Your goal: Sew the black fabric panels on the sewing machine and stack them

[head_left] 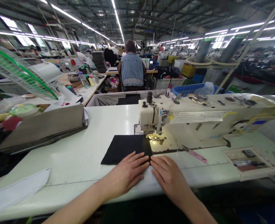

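A black fabric piece [125,147] lies flat on the pale sewing table [81,161], its right edge by the needle area of the sewing machine [151,115]. My left hand [128,172] rests on the near right part of the fabric with its fingers stretched out. At the fabric's near right corner, my right hand [167,174] lies with fingers extended, the tips touching or just beside the edge. The presser foot [152,137] is lit by a yellow lamp. Whether the foot presses on the fabric I cannot tell.
Pink-handled thread snips [195,154] lie right of my right hand. Farther right sits a tray of small tools [251,163]. A stack of grey panels [44,124] and a fan [23,74] stand on the left. Ahead, a person in a denim vest [131,70] sits facing away.
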`<state>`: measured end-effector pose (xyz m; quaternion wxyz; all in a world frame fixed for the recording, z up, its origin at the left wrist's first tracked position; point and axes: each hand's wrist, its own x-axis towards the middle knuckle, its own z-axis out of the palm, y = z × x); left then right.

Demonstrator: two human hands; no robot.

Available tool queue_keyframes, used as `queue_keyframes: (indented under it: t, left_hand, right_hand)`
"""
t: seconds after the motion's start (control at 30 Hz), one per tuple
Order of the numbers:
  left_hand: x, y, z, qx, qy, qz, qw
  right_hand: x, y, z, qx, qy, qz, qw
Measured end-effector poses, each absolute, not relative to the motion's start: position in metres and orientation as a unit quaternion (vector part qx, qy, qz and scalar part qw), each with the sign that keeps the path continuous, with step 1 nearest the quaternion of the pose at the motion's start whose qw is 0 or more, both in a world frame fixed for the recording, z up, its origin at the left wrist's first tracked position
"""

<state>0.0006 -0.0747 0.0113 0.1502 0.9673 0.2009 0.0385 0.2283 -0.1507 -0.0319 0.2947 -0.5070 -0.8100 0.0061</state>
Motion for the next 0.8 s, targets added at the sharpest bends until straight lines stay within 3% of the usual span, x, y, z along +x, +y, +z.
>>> queue_keyframes:
  t: [0.6,0.8]
  left_hand:
    - [0.014,0.013,-0.001,0.957,0.23,0.099,0.146]
    - [0.016,0.021,-0.002,0.954,0.246,0.108,0.133]
  right_hand:
    - [0.227,-0.074,-0.02,-0.587,-0.771,-0.003,0.247]
    - [0.228,-0.087,-0.022,-0.579,-0.767,0.02,0.276]
